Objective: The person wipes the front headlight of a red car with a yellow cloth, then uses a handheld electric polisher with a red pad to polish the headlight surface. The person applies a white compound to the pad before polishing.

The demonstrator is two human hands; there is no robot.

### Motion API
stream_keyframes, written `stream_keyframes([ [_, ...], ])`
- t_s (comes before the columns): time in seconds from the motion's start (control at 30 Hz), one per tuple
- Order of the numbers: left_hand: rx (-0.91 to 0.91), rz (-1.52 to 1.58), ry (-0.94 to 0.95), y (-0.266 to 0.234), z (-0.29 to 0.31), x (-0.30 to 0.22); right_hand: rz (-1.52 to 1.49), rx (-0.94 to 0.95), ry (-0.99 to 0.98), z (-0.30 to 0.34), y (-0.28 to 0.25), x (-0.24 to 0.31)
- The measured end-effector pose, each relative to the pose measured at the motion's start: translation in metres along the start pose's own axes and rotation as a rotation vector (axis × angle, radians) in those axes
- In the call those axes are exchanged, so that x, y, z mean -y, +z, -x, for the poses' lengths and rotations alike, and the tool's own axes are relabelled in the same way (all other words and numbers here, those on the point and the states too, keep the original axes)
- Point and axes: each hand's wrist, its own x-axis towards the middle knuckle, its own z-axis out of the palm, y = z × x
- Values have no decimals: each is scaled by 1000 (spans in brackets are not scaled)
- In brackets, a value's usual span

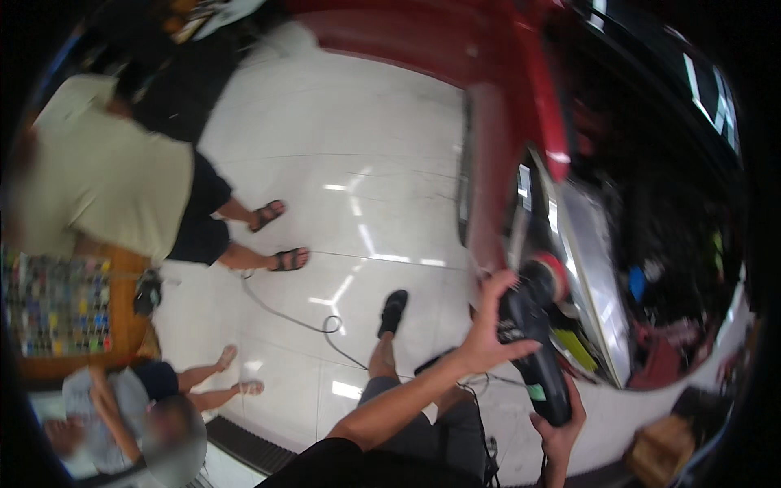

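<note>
A black hand-held polishing machine (pixel 533 350) with a round red-and-white pad (pixel 550 275) is pressed against the edge of a red car (pixel 496 163). My left hand (pixel 490 321) rests on the front of the machine body with fingers spread over it. Lower down, my right hand (pixel 560 431) grips the machine's rear handle from below. A black cable (pixel 325 325) trails from the machine across the white tiled floor (pixel 358 187).
A person in a light shirt, dark shorts and sandals (pixel 122 195) stands at the left. Another person (pixel 138 407) sits on the floor at the lower left. An orange table with a colourful panel (pixel 57 305) stands at the left edge. A cardboard box (pixel 661 447) lies lower right.
</note>
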Motion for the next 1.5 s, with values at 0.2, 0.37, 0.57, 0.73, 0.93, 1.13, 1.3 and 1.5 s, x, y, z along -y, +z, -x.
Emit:
stream_keyframes([
  [0.2,354,-60,-28,-14,-23,-4,-37,-47,22,5,-8,8],
  [0.37,453,-6,-120,-31,-31,-9,-57,-18,-26,8,3,11],
  [0.57,419,141,-191,-37,-30,-2,-4,-32,-29,5,14,7],
  [0.73,470,81,-125,-46,-32,10,79,-86,-40,4,18,-1],
  [0.93,552,54,-168,-44,-47,-13,17,-146,30,16,21,-7],
  [1.13,201,71,-129,-18,-29,1,116,-150,-30,10,26,6],
  [1.3,91,83,-114,-5,-25,3,183,-137,-88,8,25,11],
  [1.5,164,-7,-93,-4,-22,9,187,-132,-51,8,22,14],
])
